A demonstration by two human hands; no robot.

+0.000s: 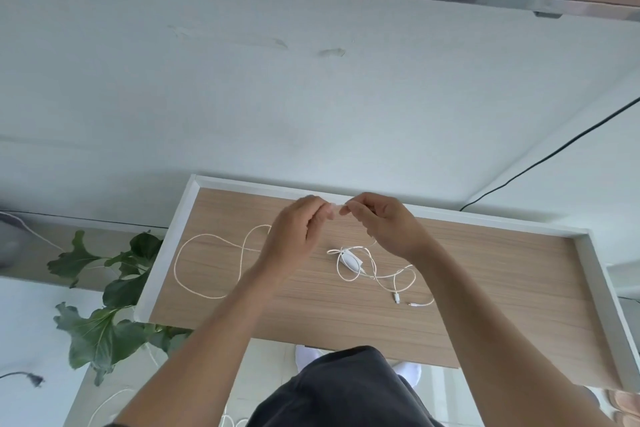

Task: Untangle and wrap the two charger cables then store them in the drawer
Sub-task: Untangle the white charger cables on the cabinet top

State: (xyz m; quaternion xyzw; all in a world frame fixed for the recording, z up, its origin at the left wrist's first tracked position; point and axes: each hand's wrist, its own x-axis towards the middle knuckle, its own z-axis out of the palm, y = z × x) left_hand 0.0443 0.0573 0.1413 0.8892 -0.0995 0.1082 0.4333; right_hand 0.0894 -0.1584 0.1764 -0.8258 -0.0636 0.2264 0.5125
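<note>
left grip (298,229): curled, pinching the cream cable (194,288) by the table's (485,288) far rim.
right grip (384,224): pinching the white cable (349,262), fingertips nearly meeting the left's.
cream cable: wide loop, close to the left rim.
white cable: tangled mid-table, plugs toward the near edge.
open room: bare wood out to the right rim.

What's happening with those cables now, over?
Left grip pinching looped cable, right grip pinching second cable, both raised over table. Second cable mostly tangled mid-table.
</note>
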